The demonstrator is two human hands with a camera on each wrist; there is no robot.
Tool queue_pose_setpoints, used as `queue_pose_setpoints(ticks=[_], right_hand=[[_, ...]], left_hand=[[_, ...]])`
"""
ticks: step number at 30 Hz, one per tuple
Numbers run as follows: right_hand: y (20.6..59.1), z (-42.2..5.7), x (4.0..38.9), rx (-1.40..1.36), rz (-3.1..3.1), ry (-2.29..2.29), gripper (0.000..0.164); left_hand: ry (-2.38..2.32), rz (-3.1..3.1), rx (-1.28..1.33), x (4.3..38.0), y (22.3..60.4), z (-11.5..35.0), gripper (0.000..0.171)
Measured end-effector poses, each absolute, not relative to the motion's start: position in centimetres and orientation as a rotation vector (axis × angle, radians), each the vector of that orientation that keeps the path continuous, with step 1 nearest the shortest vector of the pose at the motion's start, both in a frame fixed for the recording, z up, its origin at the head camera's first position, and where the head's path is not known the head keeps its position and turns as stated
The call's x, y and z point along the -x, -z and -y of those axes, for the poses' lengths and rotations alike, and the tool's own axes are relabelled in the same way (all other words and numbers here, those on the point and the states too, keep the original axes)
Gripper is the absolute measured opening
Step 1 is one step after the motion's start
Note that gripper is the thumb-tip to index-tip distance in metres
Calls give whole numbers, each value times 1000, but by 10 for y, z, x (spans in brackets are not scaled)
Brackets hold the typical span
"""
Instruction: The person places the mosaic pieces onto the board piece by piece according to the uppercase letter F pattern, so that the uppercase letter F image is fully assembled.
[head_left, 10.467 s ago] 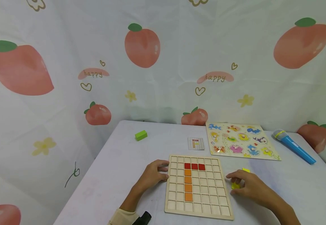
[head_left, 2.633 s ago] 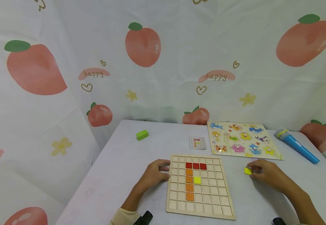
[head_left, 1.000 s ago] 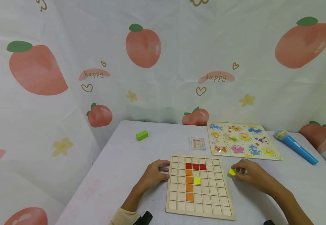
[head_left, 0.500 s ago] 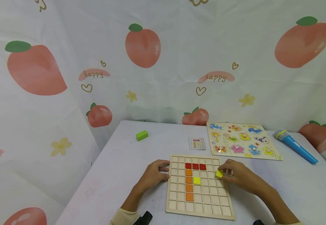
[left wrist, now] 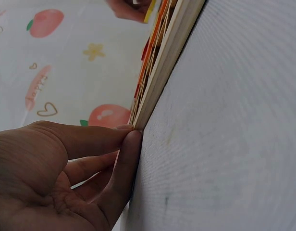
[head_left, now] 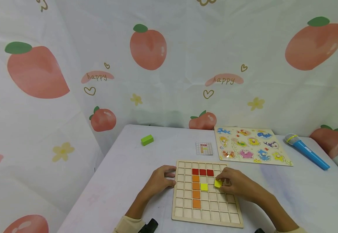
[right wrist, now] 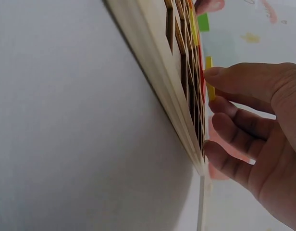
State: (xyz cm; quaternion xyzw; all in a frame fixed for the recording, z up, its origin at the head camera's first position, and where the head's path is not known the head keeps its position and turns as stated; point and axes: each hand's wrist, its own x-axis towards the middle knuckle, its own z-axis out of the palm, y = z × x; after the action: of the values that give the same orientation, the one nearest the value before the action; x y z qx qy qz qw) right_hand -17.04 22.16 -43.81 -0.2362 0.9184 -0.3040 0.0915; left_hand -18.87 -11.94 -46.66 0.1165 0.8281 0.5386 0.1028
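Note:
A wooden grid board [head_left: 211, 205] lies on the table with three red tiles [head_left: 203, 172], a column of several orange tiles [head_left: 196, 194] and a yellow tile [head_left: 204, 187] set in it. At its left edge, my left hand [head_left: 158, 180] touches the frame with thumb and fingertips; the left wrist view shows the fingers fairly straight against the board's side. My right hand [head_left: 235, 183] is over the board's right part, pinching another yellow tile [head_left: 217, 183] between thumb and finger. In the right wrist view this held tile [right wrist: 210, 79] stands on edge, near the board's surface.
A small printed pattern card [head_left: 204, 148] lies behind the board. At the back right are an animal puzzle board [head_left: 251, 145] and a blue toy microphone [head_left: 307, 152]. A green block [head_left: 147, 140] lies at the back left. A fruit-print cloth [head_left: 169, 90] hangs behind.
One yellow tile now sits in the grid beside the orange column. My right hand has carried the second yellow tile leftward from the table to over the board. My left hand has stayed put.

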Motion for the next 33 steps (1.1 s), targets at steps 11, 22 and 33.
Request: queue_pose_setpoints(ticks=[11, 22, 33], right_hand=[[441, -210, 172, 803, -2702, 881, 22], [439, -204, 170, 842, -2713, 856, 20], [439, -205, 171, 900, -2743, 830, 19]], left_hand=[[-1590, -2441, -345, 188, 466, 119, 56], [-1590, -2445, -353, 187, 466, 120, 56], [-1614, -2418, -345, 188, 464, 120, 56]])
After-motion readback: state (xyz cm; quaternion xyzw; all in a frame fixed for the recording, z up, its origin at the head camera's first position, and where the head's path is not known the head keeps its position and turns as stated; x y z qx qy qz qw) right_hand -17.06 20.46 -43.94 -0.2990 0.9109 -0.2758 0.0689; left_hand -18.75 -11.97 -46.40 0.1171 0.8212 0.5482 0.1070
